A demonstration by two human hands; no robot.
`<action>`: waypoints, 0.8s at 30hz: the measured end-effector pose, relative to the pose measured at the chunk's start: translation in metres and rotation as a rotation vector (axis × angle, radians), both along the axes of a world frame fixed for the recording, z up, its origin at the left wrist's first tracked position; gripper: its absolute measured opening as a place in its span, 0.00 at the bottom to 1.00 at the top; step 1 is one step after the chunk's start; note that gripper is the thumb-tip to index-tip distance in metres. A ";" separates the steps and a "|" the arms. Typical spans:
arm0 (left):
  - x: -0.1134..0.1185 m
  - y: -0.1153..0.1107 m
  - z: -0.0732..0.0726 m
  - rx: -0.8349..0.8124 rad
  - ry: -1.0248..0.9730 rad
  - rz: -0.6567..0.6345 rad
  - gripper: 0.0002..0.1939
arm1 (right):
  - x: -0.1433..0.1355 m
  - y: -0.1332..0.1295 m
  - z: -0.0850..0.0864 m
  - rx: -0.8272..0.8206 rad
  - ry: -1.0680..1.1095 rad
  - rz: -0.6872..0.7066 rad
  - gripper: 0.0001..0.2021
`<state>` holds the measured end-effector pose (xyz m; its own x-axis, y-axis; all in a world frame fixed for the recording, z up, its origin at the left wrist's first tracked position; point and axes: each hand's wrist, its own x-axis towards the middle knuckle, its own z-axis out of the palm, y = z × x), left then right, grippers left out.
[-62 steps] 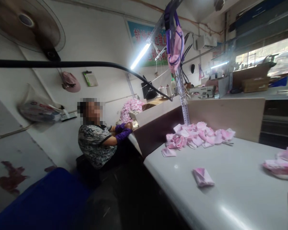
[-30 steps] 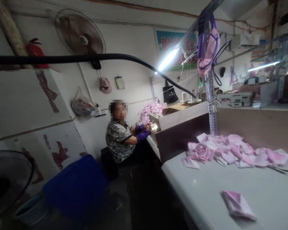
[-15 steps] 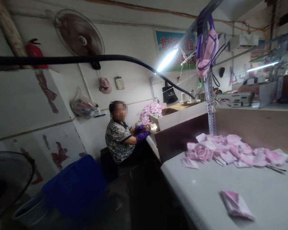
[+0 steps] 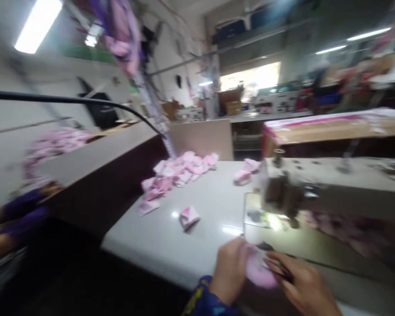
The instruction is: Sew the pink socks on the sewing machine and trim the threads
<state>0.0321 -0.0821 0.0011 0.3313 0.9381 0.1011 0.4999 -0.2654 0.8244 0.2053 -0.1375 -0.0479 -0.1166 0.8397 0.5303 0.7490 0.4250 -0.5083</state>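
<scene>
My left hand, in a blue patterned sleeve, is closed on the near edge of a pink-and-white fabric piece. My right hand is closed at the other side of the piece. A slim dark tool shows between its fingers, too blurred to name its kind. Both hands are just in front of a sewing machine, whose lamp lights the needle area. One folded pink piece lies apart on the table, left of my hands.
A heap of pink fabric pieces lies at the back of the white table. More pieces sit beside the machine head. Behind the machine stands a cardboard box. At far left are a co-worker's purple-sleeved arms.
My view has swung right and down, from the seated co-worker to the sewing machine. Both my hands and the fabric piece have come into view.
</scene>
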 end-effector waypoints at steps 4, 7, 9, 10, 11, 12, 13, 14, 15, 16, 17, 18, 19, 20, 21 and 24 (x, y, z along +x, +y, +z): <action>-0.001 0.039 0.015 -0.039 0.216 -0.136 0.13 | 0.003 0.009 0.027 0.069 -0.026 -0.133 0.20; 0.008 0.056 0.020 -0.046 0.355 -0.228 0.09 | 0.000 0.015 0.033 0.122 -0.113 -0.049 0.27; 0.018 0.066 0.021 -0.055 0.402 -0.281 0.06 | -0.005 0.018 0.031 0.144 -0.208 0.023 0.28; 0.023 0.070 0.022 -0.055 0.411 -0.297 0.05 | -0.008 0.020 0.029 0.140 -0.271 0.037 0.27; 0.028 0.073 0.022 -0.050 0.416 -0.300 0.04 | -0.011 0.022 0.026 0.126 -0.339 0.033 0.27; 0.031 0.074 0.022 -0.040 0.420 -0.293 0.04 | -0.014 0.023 0.024 0.105 -0.407 0.011 0.27; 0.034 0.075 0.022 -0.017 0.422 -0.274 0.04 | -0.017 0.025 0.023 0.080 -0.466 -0.021 0.28; 0.035 0.073 0.021 0.022 0.419 -0.249 0.04 | -0.019 0.026 0.021 0.060 -0.512 -0.052 0.29; 0.035 0.071 0.020 0.071 0.411 -0.221 0.05 | -0.022 0.027 0.021 0.048 -0.543 -0.078 0.29; 0.034 0.067 0.019 0.123 0.399 -0.192 0.06 | -0.023 0.028 0.021 0.041 -0.556 -0.091 0.30; 0.032 0.063 0.016 0.172 0.387 -0.165 0.08 | -0.024 0.028 0.021 0.037 -0.553 -0.095 0.30; 0.030 0.059 0.014 0.212 0.380 -0.145 0.10 | -0.024 0.028 0.022 0.036 -0.542 -0.092 0.30; 0.029 0.055 0.012 0.236 0.382 -0.131 0.11 | -0.024 0.027 0.022 0.037 -0.527 -0.087 0.30; 0.028 0.053 0.009 0.243 0.395 -0.126 0.13 | -0.024 0.027 0.023 0.041 -0.510 -0.081 0.31; 0.028 0.053 0.008 0.240 0.413 -0.121 0.13 | -0.024 0.027 0.023 0.050 -0.493 -0.075 0.31; 0.034 0.060 0.008 0.196 0.471 -0.097 0.09 | -0.023 0.028 0.021 0.102 -0.433 -0.085 0.31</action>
